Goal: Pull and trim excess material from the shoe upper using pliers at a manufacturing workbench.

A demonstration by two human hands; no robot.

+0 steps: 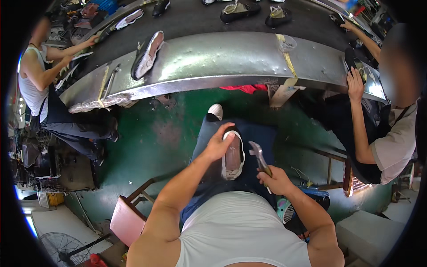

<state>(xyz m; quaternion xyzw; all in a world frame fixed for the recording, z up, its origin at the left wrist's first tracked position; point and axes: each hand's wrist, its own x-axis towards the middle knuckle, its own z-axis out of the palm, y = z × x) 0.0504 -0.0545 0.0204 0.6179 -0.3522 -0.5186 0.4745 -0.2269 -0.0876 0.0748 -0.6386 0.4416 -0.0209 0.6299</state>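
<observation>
On my lap rests a shoe upper (232,158), bottom side up, with a brown sole board framed by a white folded edge. My left hand (218,143) is closed around its far end, thumb on the edge. In my right hand (273,180) is a pair of lasting pliers (259,155) with a curved metal jaw and a side lug. The pliers point away from me, just right of the shoe upper and apart from it. A similar upper (148,55), white-edged with a dark side, leans on the metal ledge ahead.
A dark conveyor belt (191,27) carrying several shoes runs beyond the dented metal ledge (222,51). One person (33,62) works at the left, another (391,138) at the right, both holding shoe parts. A pink-seated chair (126,221) and a fan (62,251) stand at lower left.
</observation>
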